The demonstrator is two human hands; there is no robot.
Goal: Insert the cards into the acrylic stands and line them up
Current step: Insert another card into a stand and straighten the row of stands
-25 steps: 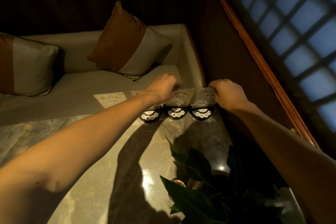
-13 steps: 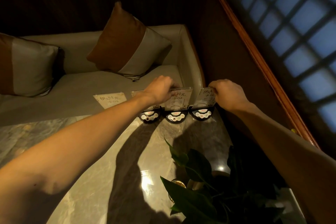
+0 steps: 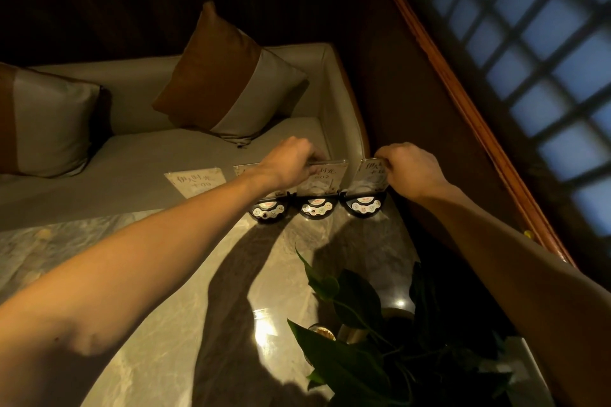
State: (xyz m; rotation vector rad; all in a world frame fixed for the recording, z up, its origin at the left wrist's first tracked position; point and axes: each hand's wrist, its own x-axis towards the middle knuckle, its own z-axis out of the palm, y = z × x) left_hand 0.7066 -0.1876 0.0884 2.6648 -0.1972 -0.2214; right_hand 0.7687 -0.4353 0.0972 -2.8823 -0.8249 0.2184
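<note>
Three clear acrylic stands with black button bases stand in a row at the far edge of the marble table (image 3: pixel 165 291). My left hand (image 3: pixel 291 162) grips the top edge of the middle stand (image 3: pixel 325 178), which holds a white card with writing. My right hand (image 3: pixel 413 168) pinches the top of the right stand (image 3: pixel 368 178), also carrying a card. The left stand (image 3: pixel 267 208) is mostly hidden behind my left wrist. Farther left a fourth card holder (image 3: pixel 195 182) shows its written card, apart from both hands.
A potted plant (image 3: pixel 363 340) with dark leaves sits at the near right of the table. Behind the table runs a grey bench (image 3: pixel 132 158) with two brown-and-grey cushions (image 3: pixel 231 76). A wooden rail and a lattice window (image 3: pixel 529 59) close off the right side.
Both hands stay on the stands. My left hand has shifted slightly left along the middle stand's top; the right hand has barely moved.
</note>
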